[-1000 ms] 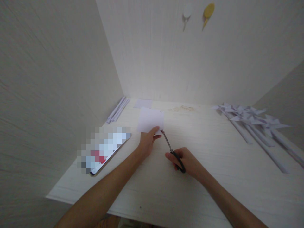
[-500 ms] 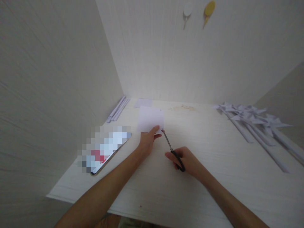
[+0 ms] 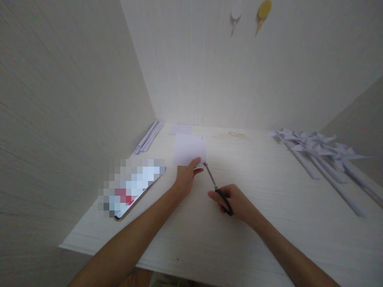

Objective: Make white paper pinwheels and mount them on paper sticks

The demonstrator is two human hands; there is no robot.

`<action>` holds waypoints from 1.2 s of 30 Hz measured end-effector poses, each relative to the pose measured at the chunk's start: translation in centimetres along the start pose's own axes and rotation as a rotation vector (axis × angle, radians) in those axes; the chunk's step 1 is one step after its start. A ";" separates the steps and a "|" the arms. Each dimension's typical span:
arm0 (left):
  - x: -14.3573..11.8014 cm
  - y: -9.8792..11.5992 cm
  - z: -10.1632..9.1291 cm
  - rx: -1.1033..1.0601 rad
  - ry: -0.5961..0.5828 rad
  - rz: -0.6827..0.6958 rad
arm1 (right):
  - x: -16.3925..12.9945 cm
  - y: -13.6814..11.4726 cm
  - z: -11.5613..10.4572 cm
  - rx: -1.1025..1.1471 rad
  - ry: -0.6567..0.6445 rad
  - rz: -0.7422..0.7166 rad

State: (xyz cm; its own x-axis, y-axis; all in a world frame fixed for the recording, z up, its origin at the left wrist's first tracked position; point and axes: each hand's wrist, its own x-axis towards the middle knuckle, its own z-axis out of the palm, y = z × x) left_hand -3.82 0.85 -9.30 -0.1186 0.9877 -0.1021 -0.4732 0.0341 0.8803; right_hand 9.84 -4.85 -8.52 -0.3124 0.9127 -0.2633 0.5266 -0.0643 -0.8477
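Observation:
A square sheet of white paper (image 3: 189, 148) is pinched at its near edge by my left hand (image 3: 187, 177), thumb on top and fingers beneath. My right hand (image 3: 231, 201) grips black-handled scissors (image 3: 212, 176) by their loops. The blade tips are at the paper's near right corner, close to my left fingers. Whether the blades are around the paper or just touching it, I cannot tell. Behind the held sheet another piece of paper (image 3: 181, 129) lies flat on the table.
A phone (image 3: 143, 187) with a blurred screen lies on the white table (image 3: 191, 223) at left. Rolled paper sticks (image 3: 149, 137) rest by the left wall. Several paper pinwheels (image 3: 323, 147) with stick handles lie at right. Yellow (image 3: 264, 10) and white hooks (image 3: 236, 14) hang on the back wall.

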 end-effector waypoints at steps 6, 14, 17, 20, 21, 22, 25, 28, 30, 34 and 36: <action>0.2 -0.1 0.0 -0.002 0.020 -0.004 | 0.0 0.1 0.1 -0.010 0.004 -0.002; 0.1 -0.2 -0.1 -0.008 0.018 0.021 | 0.0 0.1 0.1 -0.006 0.000 -0.001; 0.1 -0.1 0.0 -0.004 0.023 0.024 | 0.0 0.1 0.0 -0.003 0.002 0.003; 0.1 -0.1 0.1 0.002 0.032 0.013 | 0.0 0.1 0.0 -0.001 0.005 -0.013; 0.1 -0.1 0.1 0.003 0.038 0.008 | 0.0 0.1 0.0 -0.005 0.006 -0.017; 0.2 -0.1 0.1 0.005 0.044 0.004 | 0.0 0.1 0.0 -0.010 0.009 -0.019; 0.2 -0.1 0.1 0.010 0.049 0.003 | -0.1 0.1 0.1 -0.019 0.013 -0.018; 0.1 -0.1 0.1 0.013 0.036 0.005 | -0.1 0.3 0.2 -0.019 0.017 -0.011; 0.1 0.0 0.1 0.008 0.027 0.007 | 0.0 0.3 0.2 -0.019 0.018 -0.006; 0.1 0.2 0.1 -0.001 0.028 -0.001 | 0.0 0.4 0.1 -0.025 -0.005 -0.006; 0.1 0.3 0.2 -0.001 0.054 0.003 | 0.1 0.4 0.1 -0.020 -0.020 -0.023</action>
State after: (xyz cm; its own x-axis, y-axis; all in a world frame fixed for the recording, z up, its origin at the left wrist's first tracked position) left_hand -3.79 0.99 -9.00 -0.1673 0.9780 -0.1244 -0.4732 0.0310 0.8804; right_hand 9.94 -4.86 -8.89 -0.3403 0.9055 -0.2537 0.5348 -0.0355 -0.8442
